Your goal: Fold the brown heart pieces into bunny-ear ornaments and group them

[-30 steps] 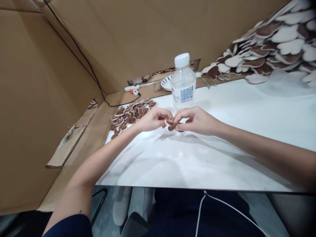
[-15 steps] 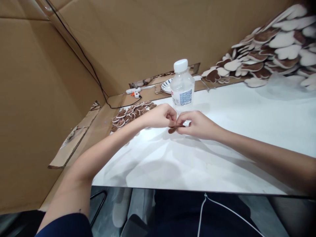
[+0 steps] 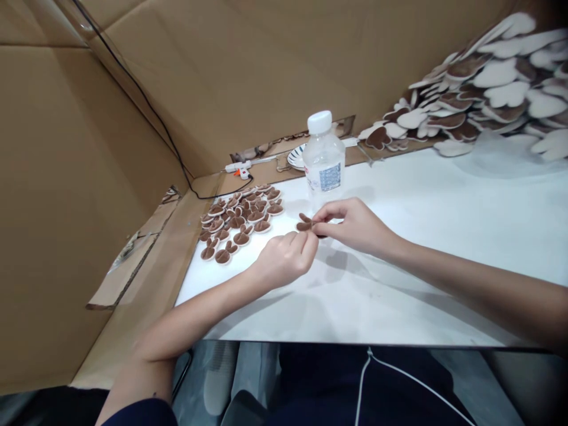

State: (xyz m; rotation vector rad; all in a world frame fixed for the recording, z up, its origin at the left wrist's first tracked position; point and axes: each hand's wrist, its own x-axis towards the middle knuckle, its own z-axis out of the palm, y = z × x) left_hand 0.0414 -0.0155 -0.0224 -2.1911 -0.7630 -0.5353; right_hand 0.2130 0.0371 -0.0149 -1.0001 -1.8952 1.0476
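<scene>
Brown felt ear piece (image 3: 304, 222) is pinched in the right hand (image 3: 350, 226) now. The left hand (image 3: 284, 260) has let go and dropped just below it, fingers loosely curled, holding nothing, over the white bench (image 3: 399, 284).

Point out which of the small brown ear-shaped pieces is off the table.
The brown piece pinched in the right hand; the others lie flat in the cluster.

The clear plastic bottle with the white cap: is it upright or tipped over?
Upright: the clear plastic bottle stands on the white table, cap on top.
</scene>
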